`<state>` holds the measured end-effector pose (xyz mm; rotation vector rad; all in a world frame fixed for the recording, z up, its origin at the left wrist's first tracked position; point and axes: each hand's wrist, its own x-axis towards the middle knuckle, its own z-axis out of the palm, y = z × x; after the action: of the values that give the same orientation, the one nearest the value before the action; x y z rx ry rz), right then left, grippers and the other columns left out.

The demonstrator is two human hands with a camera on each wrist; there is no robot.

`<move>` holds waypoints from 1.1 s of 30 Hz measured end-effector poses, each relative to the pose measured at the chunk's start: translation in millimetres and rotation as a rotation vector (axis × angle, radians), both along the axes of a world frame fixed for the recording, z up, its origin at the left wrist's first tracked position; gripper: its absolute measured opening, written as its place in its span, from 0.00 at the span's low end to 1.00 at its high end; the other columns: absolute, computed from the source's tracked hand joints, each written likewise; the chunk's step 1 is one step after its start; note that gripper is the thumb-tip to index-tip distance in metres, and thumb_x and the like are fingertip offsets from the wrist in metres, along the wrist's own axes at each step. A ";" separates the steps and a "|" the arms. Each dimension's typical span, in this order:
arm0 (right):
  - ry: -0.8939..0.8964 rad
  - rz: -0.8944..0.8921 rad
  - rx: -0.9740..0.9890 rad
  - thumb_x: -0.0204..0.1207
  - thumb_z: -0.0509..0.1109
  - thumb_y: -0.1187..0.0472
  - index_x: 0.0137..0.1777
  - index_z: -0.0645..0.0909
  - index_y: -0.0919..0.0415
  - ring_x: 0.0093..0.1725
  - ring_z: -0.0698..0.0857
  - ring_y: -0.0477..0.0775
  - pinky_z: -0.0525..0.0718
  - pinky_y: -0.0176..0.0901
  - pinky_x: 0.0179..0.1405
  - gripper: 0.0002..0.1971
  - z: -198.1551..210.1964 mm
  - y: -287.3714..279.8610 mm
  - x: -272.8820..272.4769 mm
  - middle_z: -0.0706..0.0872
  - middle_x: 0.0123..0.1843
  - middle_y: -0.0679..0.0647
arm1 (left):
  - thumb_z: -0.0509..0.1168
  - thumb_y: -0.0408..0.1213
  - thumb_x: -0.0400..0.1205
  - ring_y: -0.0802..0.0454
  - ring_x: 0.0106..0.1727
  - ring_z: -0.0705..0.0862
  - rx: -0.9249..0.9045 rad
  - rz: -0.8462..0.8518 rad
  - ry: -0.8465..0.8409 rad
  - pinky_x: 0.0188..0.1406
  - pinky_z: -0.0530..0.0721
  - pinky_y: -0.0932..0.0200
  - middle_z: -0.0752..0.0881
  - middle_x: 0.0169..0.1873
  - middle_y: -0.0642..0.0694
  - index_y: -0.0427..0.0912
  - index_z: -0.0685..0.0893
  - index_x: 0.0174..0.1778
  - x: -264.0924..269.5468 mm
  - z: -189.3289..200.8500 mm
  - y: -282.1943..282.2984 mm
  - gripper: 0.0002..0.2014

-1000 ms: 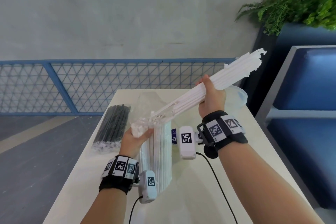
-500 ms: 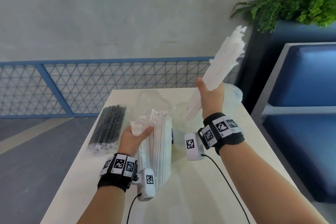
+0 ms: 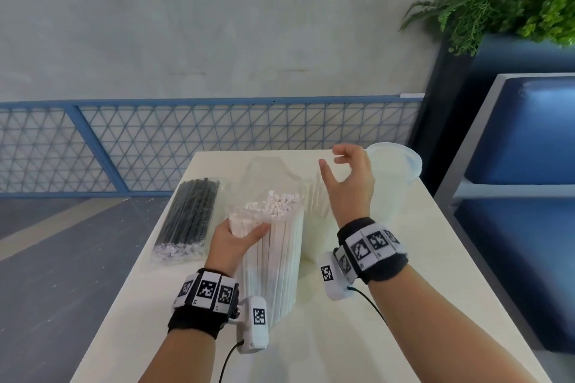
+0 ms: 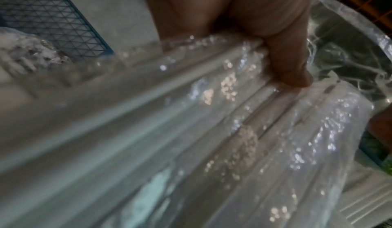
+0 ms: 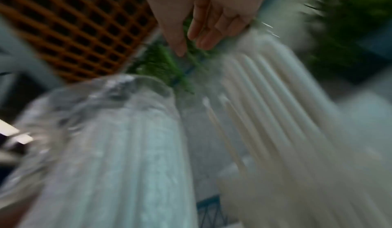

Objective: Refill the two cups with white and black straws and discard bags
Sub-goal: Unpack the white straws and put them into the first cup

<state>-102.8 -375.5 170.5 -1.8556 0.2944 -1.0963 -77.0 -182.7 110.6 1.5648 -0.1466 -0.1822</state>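
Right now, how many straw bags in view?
2. The bag of black straws lies flat on the table, left side; the bag of white straws stands upright mid-table, the left hand gripping its top. Another could hide behind it.

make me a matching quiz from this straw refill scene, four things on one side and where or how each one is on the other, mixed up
Things:
1. left hand
2. right hand
3. bag of black straws
4. empty cup

States:
a. stands at the table's far right corner
b. lies flat on the table's left side, unopened
c. open in the air, holding nothing
d. grips the upright bag of white straws near its top

Pairs: 1-d, 2-c, 3-b, 4-a
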 end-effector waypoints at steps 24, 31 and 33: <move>0.210 0.291 -0.711 0.71 0.69 0.67 0.52 0.82 0.57 0.48 0.79 0.53 0.80 0.48 0.51 0.11 9.0 63.1 -27.2 0.85 0.48 0.50 | 0.78 0.21 0.64 0.59 0.50 0.88 -0.056 -0.109 -0.041 0.43 0.84 0.67 0.88 0.48 0.52 0.52 0.80 0.51 -6.5 3.1 5.6 0.27; 0.862 0.308 -0.814 0.75 0.67 0.46 0.74 0.65 0.59 0.71 0.66 0.56 0.77 0.53 0.66 0.31 16.9 55.7 -24.3 0.72 0.72 0.54 | 0.77 0.26 0.67 0.62 0.49 0.87 -0.031 -0.112 -0.066 0.43 0.84 0.68 0.88 0.49 0.53 0.50 0.80 0.54 -8.0 -1.8 3.4 0.24; 0.935 0.292 -0.783 0.72 0.70 0.44 0.76 0.63 0.56 0.70 0.64 0.58 0.80 0.53 0.62 0.36 16.5 53.1 -24.7 0.70 0.71 0.52 | 0.76 0.26 0.68 0.60 0.52 0.87 -0.039 -0.130 -0.072 0.44 0.85 0.67 0.87 0.51 0.52 0.51 0.79 0.56 -7.6 -3.1 1.7 0.25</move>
<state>-127.5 -322.4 187.0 -2.9231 0.0992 -0.0328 -84.6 -181.0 107.6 1.5241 -0.3073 -0.2242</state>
